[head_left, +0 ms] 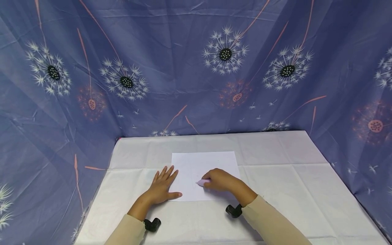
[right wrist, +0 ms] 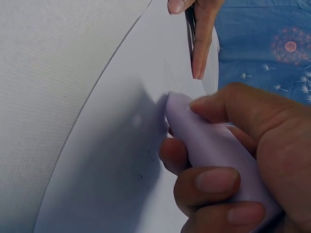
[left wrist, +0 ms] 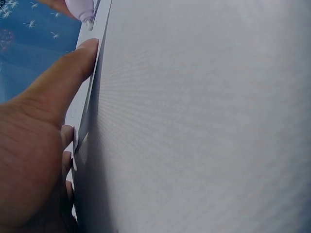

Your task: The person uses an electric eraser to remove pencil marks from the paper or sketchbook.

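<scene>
2 hands are at 1 white sheet (head_left: 211, 160) on the white table (head_left: 284, 190). The left hand (head_left: 160, 189) is between the sheet's 8 and 9 o'clock, palm down, fingers straight and spread toward 1 o'clock; its thumb points to 3 o'clock, on the sheet, and it grips nothing. The right hand (head_left: 220, 180), between 3 and 4 o'clock from the sheet's middle, grips a lilac tool (head_left: 201, 183), thumb and fingers curled round its body. The tool is over the sheet, just to 7 o'clock of its middle, narrow tip toward 9 o'clock in the head view. Whether the tip touches the sheet, I cannot tell. Faint lines (head_left: 193, 173) run on the sheet near the tip. In the right wrist view, small dark specks (right wrist: 150, 156) lie between 6 and 7 o'clock from the tool's nose. 2 pale sleeves (head_left: 272, 221) come in from 8 and 4 o'clock, each with a black device (head_left: 152, 225) at the wrist. Beyond the table, at 12 o'clock, hangs a blue curtain (head_left: 171, 51) printed with dandelions.
</scene>
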